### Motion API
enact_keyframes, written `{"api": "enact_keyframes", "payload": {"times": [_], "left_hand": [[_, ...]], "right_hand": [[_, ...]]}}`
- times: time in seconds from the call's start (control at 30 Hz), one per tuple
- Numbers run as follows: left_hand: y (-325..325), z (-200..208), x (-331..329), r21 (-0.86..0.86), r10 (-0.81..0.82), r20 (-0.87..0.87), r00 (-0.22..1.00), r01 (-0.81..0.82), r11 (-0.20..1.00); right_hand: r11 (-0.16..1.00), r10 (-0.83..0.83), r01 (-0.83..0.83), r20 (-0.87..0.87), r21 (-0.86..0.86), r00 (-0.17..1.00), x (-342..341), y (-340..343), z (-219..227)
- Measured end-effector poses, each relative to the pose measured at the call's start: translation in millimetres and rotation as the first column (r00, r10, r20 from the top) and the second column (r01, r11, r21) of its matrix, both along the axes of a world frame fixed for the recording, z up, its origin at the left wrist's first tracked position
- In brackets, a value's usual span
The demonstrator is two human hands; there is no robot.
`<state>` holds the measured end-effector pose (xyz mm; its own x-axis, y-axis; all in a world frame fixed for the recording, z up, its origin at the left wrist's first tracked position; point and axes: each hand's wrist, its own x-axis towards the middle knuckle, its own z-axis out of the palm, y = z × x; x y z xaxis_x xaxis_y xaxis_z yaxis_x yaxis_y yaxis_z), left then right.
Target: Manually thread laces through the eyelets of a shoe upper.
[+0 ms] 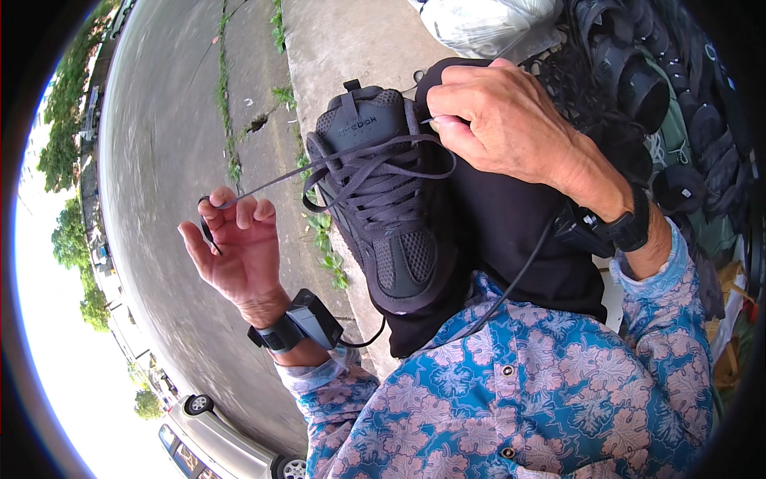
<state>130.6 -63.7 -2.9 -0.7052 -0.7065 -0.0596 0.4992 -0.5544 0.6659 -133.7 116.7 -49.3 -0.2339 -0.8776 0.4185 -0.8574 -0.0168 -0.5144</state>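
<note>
One dark grey lace-up shoe [405, 275] lies sole down on the person's lap, over the dark trousers [519, 231], left of the raised right thigh. Orientation: toe toward the person's torso, heel and pull tab [351, 85] away from it. The long axis runs nearly along the person's line of sight outward, with the toe end angled slightly to the right. The toe cap sits near the hem of the floral shirt [495, 375].

Left hand [239, 247]: palm up, out to the left of the shoe, clear of its upper. The fingers are curled and the thumb stands apart; the shoelace [381, 180] is caught at the index and middle fingers, its short end hanging below. The span from hand to shoe is straight.

Right hand [487, 120]: back upward, beside the shoe collar. Thumb and forefinger pinch a thin length of the shoelace. A loose loop lies across the laced rows.
</note>
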Motion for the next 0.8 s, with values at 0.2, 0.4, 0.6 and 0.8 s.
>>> {"api": "enact_keyframes", "payload": {"times": [0.2,0.4,0.6,0.8], "left_hand": [[0.5,-1.7,0.9,0.01,0.02,0.016,1.0,-0.02,1.0],[-0.3,-3.8,2.7,0.013,0.021,0.019,1.0,-0.021,1.0],[-0.6,-5.0,1.9,0.04,0.037,0.013,0.999,-0.037,0.998],[2.7,-6.6,-1.3,0.02,0.031,0.024,0.999,-0.031,0.999]], "right_hand": [[1.0,-0.02,0.02,-0.018,-0.007,1.0,1.8,0.1,0.6],[0.998,0.06,-0.06,-0.017,-0.02,0.998,-0.8,-0.8,-2.4],[0.998,0.0,0.002,0.028,-0.063,1.0,1.7,-1.8,-5.5],[0.999,-0.02,0.02,0.013,-0.047,1.0,2.0,-0.3,-8.2]]}}
